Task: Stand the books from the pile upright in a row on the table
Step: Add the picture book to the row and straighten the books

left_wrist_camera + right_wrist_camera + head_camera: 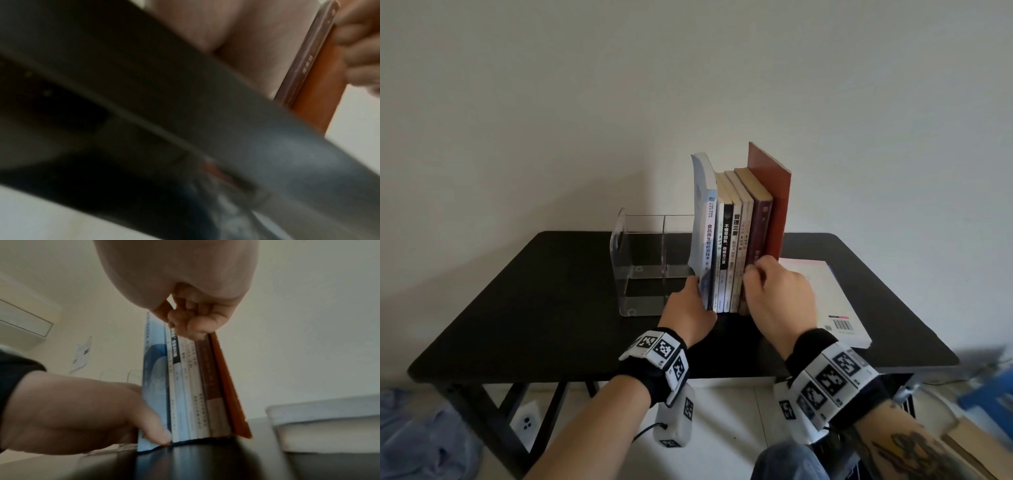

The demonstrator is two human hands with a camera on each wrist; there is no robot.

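Observation:
Several books (736, 240) stand upright in a row on the black table (551, 308). My left hand (697, 291) grips the bottom of the pale blue book (707, 222) at the row's left end, its thumb (158, 436) on the spine. My right hand (763, 284) holds the right end low down, fingers curled at the maroon book (760, 226) and the tall orange book (779, 205). In the blurred left wrist view, right-hand fingers (359, 45) lie on the orange book (314, 91). One white book (828, 301) lies flat to the right.
A clear acrylic book stand (643, 260) sits on the table just left of the row, touching the blue book's side. The wall is close behind. On the floor lie blue cloth (414, 428), a white socket strip (527, 419) and a blue stool (989, 401).

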